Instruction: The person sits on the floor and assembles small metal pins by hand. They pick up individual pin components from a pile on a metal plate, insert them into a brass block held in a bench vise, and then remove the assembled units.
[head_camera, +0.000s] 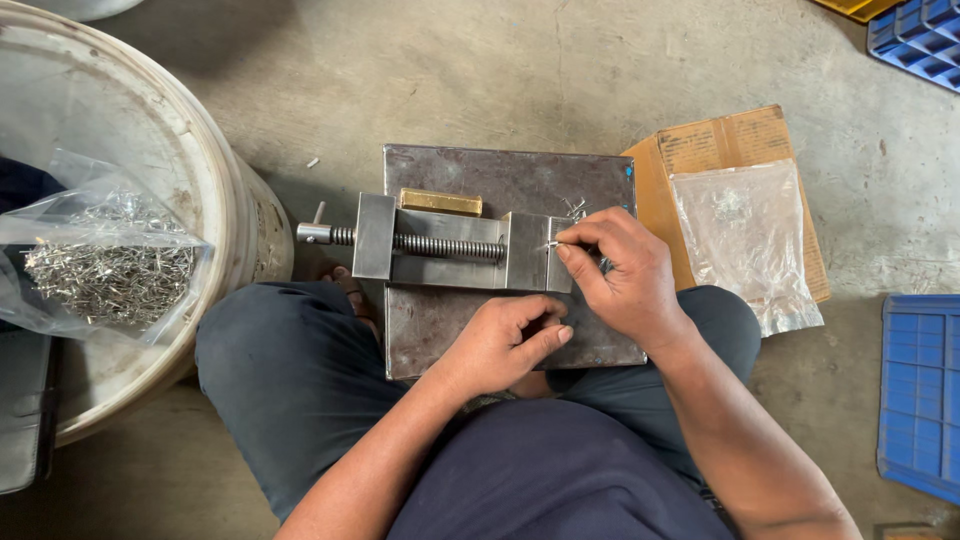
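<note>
A small steel vise (440, 250) with a threaded screw lies on a grey metal plate (500, 175) that rests across my lap. My right hand (620, 275) pinches a thin metal pin at the vise's right jaw, thumb and forefinger closed on it. Nearer to me, my left hand (505, 340) rests on the plate's front part with its fingers curled; whether it holds anything is hidden. A brass-coloured bar (440, 202) lies on the plate just behind the vise.
A white bucket (230, 200) at the left carries a clear bag of small metal pins (105, 265). At the right lies a cardboard piece (720, 145) with a clear plastic bag (745, 235) on it. Blue plastic crates (920, 390) stand at the right edge on the concrete floor.
</note>
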